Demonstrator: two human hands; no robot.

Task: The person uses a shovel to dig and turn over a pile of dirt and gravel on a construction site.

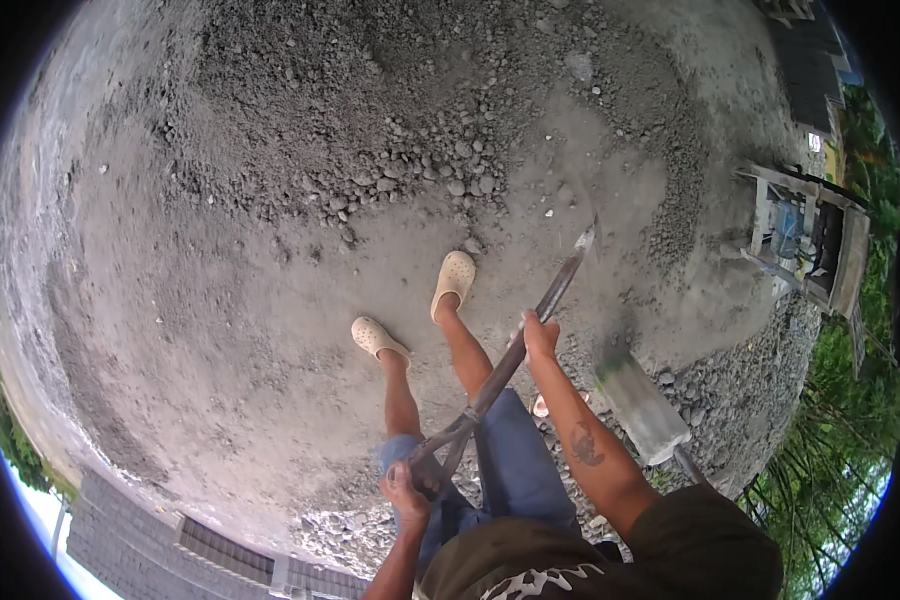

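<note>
A long-handled shovel [500,379] slants across in front of my legs, its far end low against the dusty ground. Wrapped round its forked handle end, near my left knee, is my left hand [406,490]. Further along the shaft, my right hand [540,336] grips it with fingers closed. The shovel's blade shows only as a narrow, pale edge, so its face is hidden. To the right of my right forearm is a second, flat grey shovel blade [642,408]; its shaft runs off behind my sleeve.
A broad heap of grey gravel and sand [350,100] lies ahead of my feet, with loose stones [450,170] along its near edge. A wooden frame [805,235] holding something blue stands at the right. Rubble [730,420] and greenery lie at the lower right.
</note>
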